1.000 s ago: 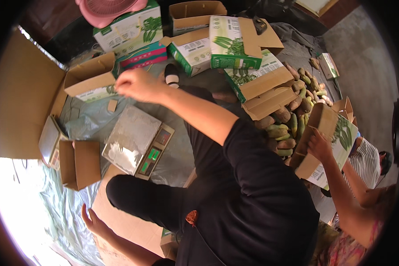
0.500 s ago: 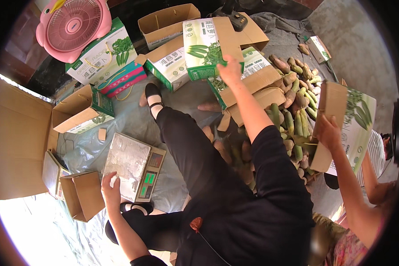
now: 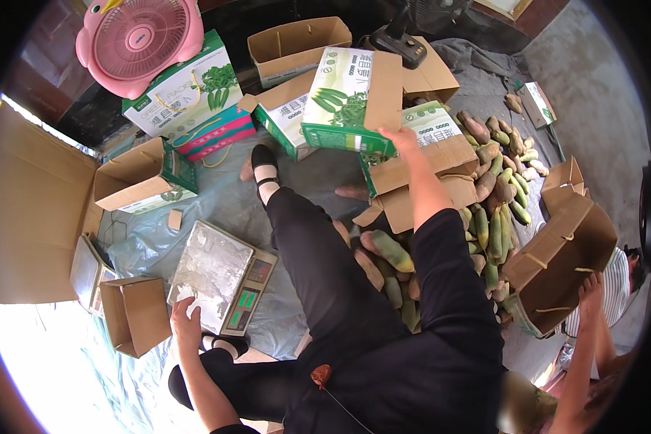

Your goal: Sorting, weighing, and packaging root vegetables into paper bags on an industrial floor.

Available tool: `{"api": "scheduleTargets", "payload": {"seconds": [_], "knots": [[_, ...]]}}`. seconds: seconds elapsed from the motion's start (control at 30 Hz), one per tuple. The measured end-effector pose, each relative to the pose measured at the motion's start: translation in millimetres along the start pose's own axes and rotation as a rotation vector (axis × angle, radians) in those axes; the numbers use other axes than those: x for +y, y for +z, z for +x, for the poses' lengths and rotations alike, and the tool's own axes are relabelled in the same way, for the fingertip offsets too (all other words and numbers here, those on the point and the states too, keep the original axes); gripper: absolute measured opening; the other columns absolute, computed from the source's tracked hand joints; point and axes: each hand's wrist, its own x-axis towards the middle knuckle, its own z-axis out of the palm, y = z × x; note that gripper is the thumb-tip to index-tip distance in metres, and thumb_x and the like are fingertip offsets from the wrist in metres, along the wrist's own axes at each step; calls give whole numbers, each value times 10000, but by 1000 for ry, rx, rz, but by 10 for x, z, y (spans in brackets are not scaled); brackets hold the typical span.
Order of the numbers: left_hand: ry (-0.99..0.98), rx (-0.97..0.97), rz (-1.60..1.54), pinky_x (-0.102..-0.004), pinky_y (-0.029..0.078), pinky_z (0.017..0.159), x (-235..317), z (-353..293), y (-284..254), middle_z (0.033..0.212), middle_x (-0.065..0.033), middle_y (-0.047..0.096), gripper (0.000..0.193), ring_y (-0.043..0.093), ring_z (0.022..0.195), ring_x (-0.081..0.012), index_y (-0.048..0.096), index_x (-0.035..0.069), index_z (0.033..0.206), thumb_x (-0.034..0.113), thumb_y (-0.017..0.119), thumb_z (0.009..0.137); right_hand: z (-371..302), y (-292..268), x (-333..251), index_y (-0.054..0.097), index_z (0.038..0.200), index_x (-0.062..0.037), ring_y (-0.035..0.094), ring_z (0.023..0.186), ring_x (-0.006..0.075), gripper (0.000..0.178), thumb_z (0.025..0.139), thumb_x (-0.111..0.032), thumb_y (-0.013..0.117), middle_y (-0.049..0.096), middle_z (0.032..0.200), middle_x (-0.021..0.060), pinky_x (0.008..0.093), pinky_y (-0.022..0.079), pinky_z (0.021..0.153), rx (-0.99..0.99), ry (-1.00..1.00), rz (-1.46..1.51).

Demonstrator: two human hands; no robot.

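Observation:
My right hand (image 3: 401,142) grips the near right corner of a white and green carton (image 3: 346,92) with a radish picture, held tilted above other cartons. Directly below it lies an open-flapped carton (image 3: 423,160) of the same kind. My left hand (image 3: 186,322) is empty, fingers loosely curved and apart, by the near left edge of a flat weighing scale (image 3: 213,267) with lit green displays. A small plain brown box (image 3: 132,315) stands left of that hand.
Long green radishes (image 3: 495,231) are heaped on the right, some beside my leg (image 3: 387,249). A co-worker's hand (image 3: 590,293) holds an open carton (image 3: 557,264). Cartons, a pink fan (image 3: 139,40) and a black fan base (image 3: 399,49) stand at the back.
The view has shifted slightly. The carton in my right hand has tilted and come a little nearer. The co-worker's carton has turned, so its open inside shows. My left hand stays by the scale.

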Motion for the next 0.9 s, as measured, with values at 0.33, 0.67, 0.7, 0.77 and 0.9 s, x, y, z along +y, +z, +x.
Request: {"api": "scheduleTargets", "payload": {"seconds": [0.33, 0.67, 0.7, 0.77, 0.9], "knots": [[55, 45, -12, -384, 473, 830, -47, -118, -81, 973, -155, 636, 263, 607, 933, -317, 648, 10, 1010, 20, 633, 747, -422, 1090, -604, 586, 994, -72, 626, 782, 230, 235, 831, -231, 644, 647, 910, 88, 376, 509, 721, -227, 226, 501], [94, 278, -125, -371, 484, 796, -71, -238, -310, 938, -159, 642, 248, 626, 902, -313, 639, -2, 1007, 9, 615, 760, -1580, 1846, -1610, 587, 1032, -9, 650, 754, 215, 250, 852, -183, 589, 655, 891, 108, 346, 533, 632, -532, -34, 291], [107, 307, -143, -367, 484, 796, -59, -222, -316, 939, -156, 644, 254, 629, 910, -305, 639, 4, 1019, 6, 610, 766, -1750, 1871, -1652, 586, 1050, -11, 653, 738, 211, 256, 849, -170, 588, 656, 895, 108, 334, 535, 605, -568, -92, 192], [78, 344, -137, -362, 483, 799, 25, -237, -397, 943, -151, 643, 272, 629, 913, -296, 632, 12, 1047, 5, 603, 777, -2048, 2005, -1650, 587, 1108, 15, 664, 781, 182, 306, 851, -150, 586, 659, 937, 91, 287, 555, 603, -706, -139, 120], [32, 463, -165, -345, 482, 803, 150, -298, -518, 956, -138, 638, 318, 627, 905, -272, 604, 36, 1120, 7, 588, 804, -2302, 2278, -1513, 602, 1070, 34, 627, 738, 136, 254, 879, -132, 579, 655, 906, 57, 277, 497, 619, -843, -536, -157]]}}
